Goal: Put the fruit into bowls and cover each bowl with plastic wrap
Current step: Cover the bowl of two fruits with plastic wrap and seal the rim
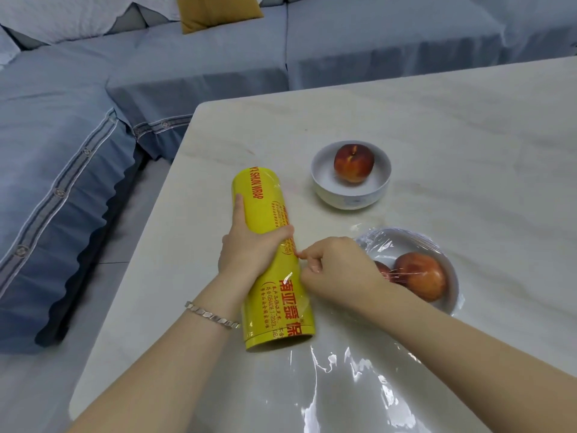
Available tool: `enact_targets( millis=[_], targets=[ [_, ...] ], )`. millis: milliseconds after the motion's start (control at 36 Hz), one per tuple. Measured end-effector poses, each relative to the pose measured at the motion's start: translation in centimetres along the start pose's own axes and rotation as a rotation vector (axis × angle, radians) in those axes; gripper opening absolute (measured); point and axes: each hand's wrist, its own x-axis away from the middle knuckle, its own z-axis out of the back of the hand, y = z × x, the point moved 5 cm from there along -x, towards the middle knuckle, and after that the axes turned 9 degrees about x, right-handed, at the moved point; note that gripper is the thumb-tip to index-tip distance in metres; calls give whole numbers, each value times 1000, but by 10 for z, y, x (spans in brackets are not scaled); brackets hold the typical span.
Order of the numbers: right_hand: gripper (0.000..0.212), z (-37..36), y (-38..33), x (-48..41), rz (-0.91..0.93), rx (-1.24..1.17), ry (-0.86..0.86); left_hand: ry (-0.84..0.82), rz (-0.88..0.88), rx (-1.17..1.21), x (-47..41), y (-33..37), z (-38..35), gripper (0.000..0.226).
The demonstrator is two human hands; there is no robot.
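A yellow roll of plastic wrap [271, 257] lies lengthwise on the pale marble table [468, 126]. My left hand [249, 248] grips the roll around its middle. My right hand [337, 270] pinches the film's edge on the roll's right side with thumb and forefinger. A white bowl [351, 192] farther back holds one peach [353, 163] and is uncovered. A second white bowl [449, 295] at the right holds two peaches [420, 275] under plastic wrap, partly hidden behind my right hand.
Loose plastic film [359, 379] lies crumpled on the table near my right forearm. A blue-covered sofa [78, 151] runs along the left and back, with a mustard cushion [215, 10]. The table's left edge is close to the roll.
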Motion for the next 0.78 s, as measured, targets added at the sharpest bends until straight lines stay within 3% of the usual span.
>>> enact_targets(
  millis=[56,111,222,278,333,444,583,667,778],
  targets=[
    [28,5,-2,3,23,29,-13,-6,-8,23,-1,-2,1,117],
    [9,9,-3,8,61,99,-37,-4,-9,33,-2,-3,2,116],
    [31,10,-9,21,181,38,-66,-4,10,24,-2,-3,1,117],
    [54,8,-14,30,258,-11,-64,-4,8,32,-2,-4,1,116],
    [60,7,-15,39,327,-19,-98,-3,2,49,-2,-5,2,116],
    [53,6,-6,52,376,22,-129,-3,3,61,-1,-6,3,115],
    [27,13,-10,59,610,124,-57,-5,2,52,-1,-4,2,116],
    [27,11,5,63,571,85,-67,-9,-5,88,-3,-7,5,112],
    [15,20,17,55,347,51,50,-17,-7,105,-5,-9,5,108]
  ],
)
